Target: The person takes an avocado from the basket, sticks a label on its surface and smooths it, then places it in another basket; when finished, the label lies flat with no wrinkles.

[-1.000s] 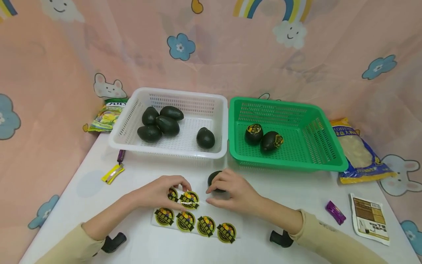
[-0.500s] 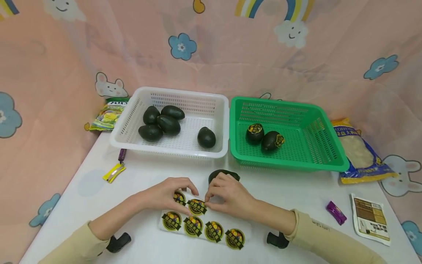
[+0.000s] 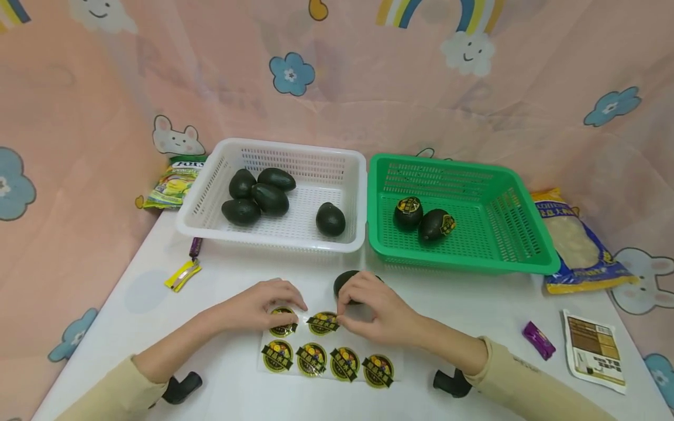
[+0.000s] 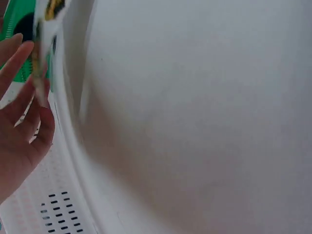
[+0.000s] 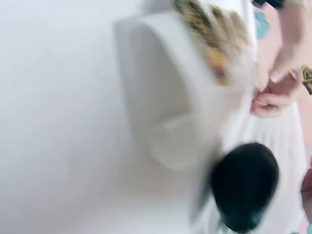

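A white sticker sheet (image 3: 326, 340) with round black-and-yellow fruit stickers lies in front of me. My left hand (image 3: 265, 307) holds its upper left part between thumb and fingers; the left wrist view shows those fingers (image 4: 22, 61) on the raised sheet. Between thumb and index finger, my right hand (image 3: 376, 307) pinches the edge of a sticker (image 3: 323, 323) in the top row. Behind the right hand lies a dark avocado (image 3: 344, 283), partly hidden by the fingers. The right wrist view is blurred, with the avocado (image 5: 246, 183) and the curled-up sheet.
A white basket (image 3: 271, 241) with several avocados stands at the back. Beside it, a green basket (image 3: 463, 263) holds two stickered avocados. Snack bags (image 3: 579, 245) and a purple candy (image 3: 538, 340) lie right; a green bag (image 3: 174, 184) and yellow candy (image 3: 182, 276) lie left.
My right hand has moved from the avocado to the sticker's edge. The avocado has turned and shows longer. The sheet has shifted right and lies flatter, the upper sticker further right of my left hand.
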Tool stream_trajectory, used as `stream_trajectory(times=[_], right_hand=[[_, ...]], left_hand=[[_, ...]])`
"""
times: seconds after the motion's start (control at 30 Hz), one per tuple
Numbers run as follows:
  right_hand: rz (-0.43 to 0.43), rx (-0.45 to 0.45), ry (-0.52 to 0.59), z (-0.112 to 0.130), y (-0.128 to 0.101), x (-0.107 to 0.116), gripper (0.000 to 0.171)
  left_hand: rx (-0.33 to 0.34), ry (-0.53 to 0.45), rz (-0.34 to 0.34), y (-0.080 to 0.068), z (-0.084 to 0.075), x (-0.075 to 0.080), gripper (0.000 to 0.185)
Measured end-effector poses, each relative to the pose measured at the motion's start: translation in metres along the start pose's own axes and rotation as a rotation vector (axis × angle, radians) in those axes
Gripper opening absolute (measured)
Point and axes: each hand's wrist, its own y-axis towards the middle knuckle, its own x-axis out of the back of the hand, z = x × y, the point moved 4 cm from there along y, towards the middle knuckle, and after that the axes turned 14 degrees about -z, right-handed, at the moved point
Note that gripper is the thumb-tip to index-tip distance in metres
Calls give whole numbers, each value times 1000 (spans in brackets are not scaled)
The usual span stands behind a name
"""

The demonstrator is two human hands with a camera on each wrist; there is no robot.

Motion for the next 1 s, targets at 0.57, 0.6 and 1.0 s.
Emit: stream_trajectory(times=[0.57, 0.6, 1.0], right_hand=[[-40, -528, -59, -19, -13, 38, 10], [-51, -555, -60, -21, -16, 39, 9], [-136, -568, -231, -44, -25, 35, 13]], left_hand=[[207, -147, -291, 40, -47, -16, 9], [237, -156, -300, 41, -45, -18, 10], [456, -114, -407, 53, -22, -40, 14]])
